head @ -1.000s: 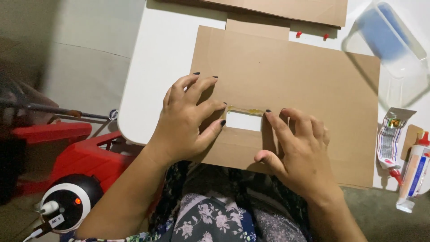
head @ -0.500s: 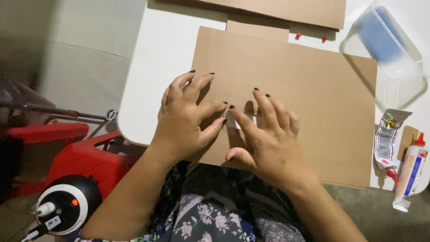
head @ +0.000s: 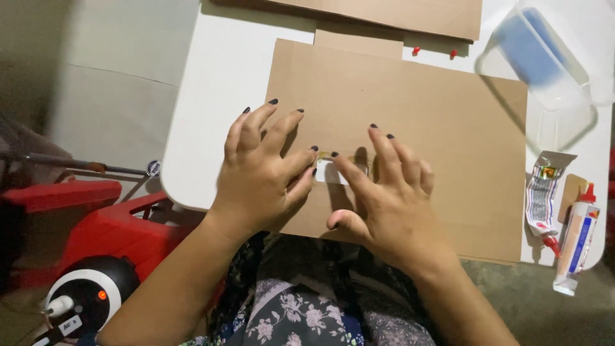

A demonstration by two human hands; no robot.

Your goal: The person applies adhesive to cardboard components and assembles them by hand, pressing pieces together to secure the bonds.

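Item: brown cardboard sheet, lying flat on the white table, near edge overhanging toward the person's lap. A small rectangular cut-out sits near its lower middle, showing white beneath.

Left hand: palm down on the sheet, fingers fanned, thumb tip at the left edge of the cut-out. Holds nothing; position unchanged from the earlier frames.

Right hand: palm down, fingers spread, index finger laid across the cut-out's right part. A second ago it lay further right, with the whole slot open between the two hands; it has since slid left until the hands nearly meet. Holds nothing.

Nearby: a second cardboard piece at the table's far edge; two small red bits just beyond the sheet; clear plastic container with blue lid at far right; squeezed glue tube and glue bottle with red cap at the right edge; red stool on the floor at left.
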